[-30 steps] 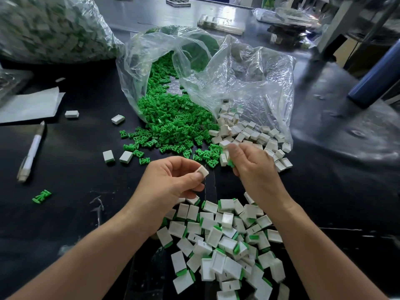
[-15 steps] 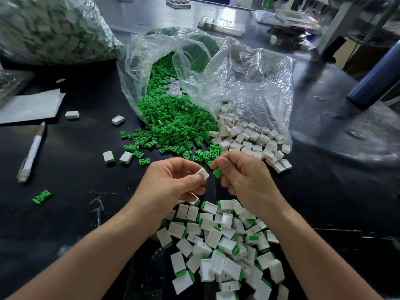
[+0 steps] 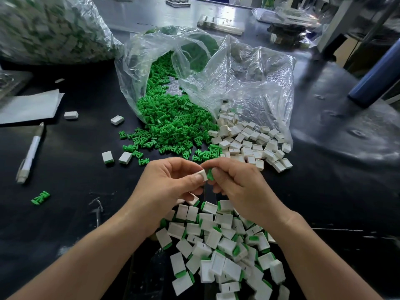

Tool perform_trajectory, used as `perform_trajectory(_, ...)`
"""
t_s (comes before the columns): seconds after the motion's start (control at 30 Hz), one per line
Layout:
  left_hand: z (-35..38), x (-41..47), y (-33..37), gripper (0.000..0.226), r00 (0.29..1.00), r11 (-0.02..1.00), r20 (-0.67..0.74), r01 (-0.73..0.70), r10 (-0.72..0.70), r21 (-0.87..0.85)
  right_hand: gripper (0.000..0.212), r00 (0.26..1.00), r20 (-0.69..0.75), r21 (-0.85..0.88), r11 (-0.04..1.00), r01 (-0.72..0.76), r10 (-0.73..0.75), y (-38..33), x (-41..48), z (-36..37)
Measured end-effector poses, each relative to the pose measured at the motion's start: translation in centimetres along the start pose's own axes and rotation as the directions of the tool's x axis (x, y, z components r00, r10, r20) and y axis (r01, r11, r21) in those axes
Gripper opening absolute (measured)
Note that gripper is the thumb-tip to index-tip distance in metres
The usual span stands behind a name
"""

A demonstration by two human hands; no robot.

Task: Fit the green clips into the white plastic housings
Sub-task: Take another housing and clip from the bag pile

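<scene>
**Clip and housing brought together above the finished pile**

A black table (image 3: pixel 65 213) is seen to fill the view. At its far left a large bulging bag (image 3: pixel 49 29) of blurred white and green parts is set. In the middle a clear plastic bag (image 3: pixel 249 83) lies open on its side. From its left half a heap of green clips (image 3: pixel 171 124) is spilled, and from its right half a heap of empty white housings (image 3: pixel 249 144), the two heaps touching. Nearest the viewer a pile of fitted housings (image 3: pixel 216 245) is spread, a green edge showing on many.

Above that pile the left hand (image 3: pixel 171 187) is curled, and a white housing (image 3: pixel 202 175) is pinched between its thumb and forefinger. The right hand (image 3: pixel 236 182) is curled likewise, and a green clip (image 3: pixel 210 174) is pinched at its fingertips, held against the open end of the housing.

A sheet of paper (image 3: pixel 30 107) and a white pen (image 3: pixel 30 154) are laid at the left; any print on the pen is too small to be read. A stray clip (image 3: pixel 40 198) lies near the pen.
</scene>
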State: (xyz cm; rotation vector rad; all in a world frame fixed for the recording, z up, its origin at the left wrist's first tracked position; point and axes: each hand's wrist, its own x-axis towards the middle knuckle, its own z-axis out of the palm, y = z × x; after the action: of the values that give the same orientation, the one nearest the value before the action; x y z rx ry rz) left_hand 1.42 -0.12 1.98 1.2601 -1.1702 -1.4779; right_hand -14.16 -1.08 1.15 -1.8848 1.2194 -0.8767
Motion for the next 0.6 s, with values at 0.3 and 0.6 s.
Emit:
perform_trajectory(0.3,-0.11,0.11,-0.02,0.001,1.000,0.999,-0.021,0.001,0.000,0.054,0.028,0.998,-0.038,0.165,0.985,-0.053,0.060,0.06,-0.15,0.25)
perform_trajectory(0.6,-0.23,0.11,0.10,0.002,1.000,0.997,-0.025,0.011,-0.009,0.083,0.025,0.993,-0.059,0.144,0.985,-0.091,0.100,-0.26,-0.15,0.29)
